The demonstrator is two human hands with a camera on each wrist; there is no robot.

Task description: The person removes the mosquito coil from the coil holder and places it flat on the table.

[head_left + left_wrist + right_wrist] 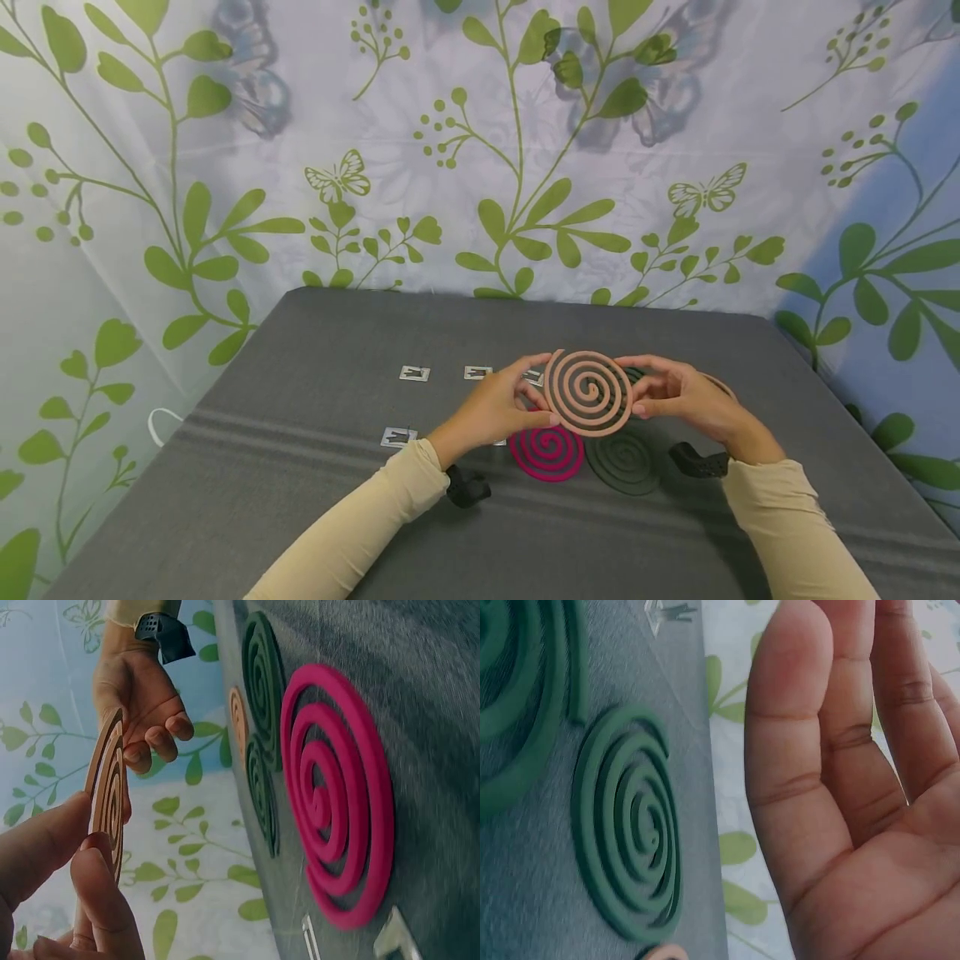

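Both hands hold a tan mosquito coil (588, 392) up over the table, its flat spiral face turned toward the head camera. My left hand (491, 404) pinches its left edge between thumb and fingers. At the opposite edge my right hand (693, 402) pinches it with thumb and index finger; the other fingers are loosely bent. In the left wrist view the coil (112, 776) appears nearly edge-on. Below the hands lie a pink mosquito coil (380, 787) and a dark green one (589, 825). Another green coil (274, 697) is partly hidden behind the held coil in the head view.
Several small metal coil stands (415, 373) lie on the grey table (300, 500), left of and behind the coils. A second tan coil (237, 724) rests at the right, mostly covered by my right hand in the head view. A leaf-patterned curtain (450, 167) hangs behind the table.
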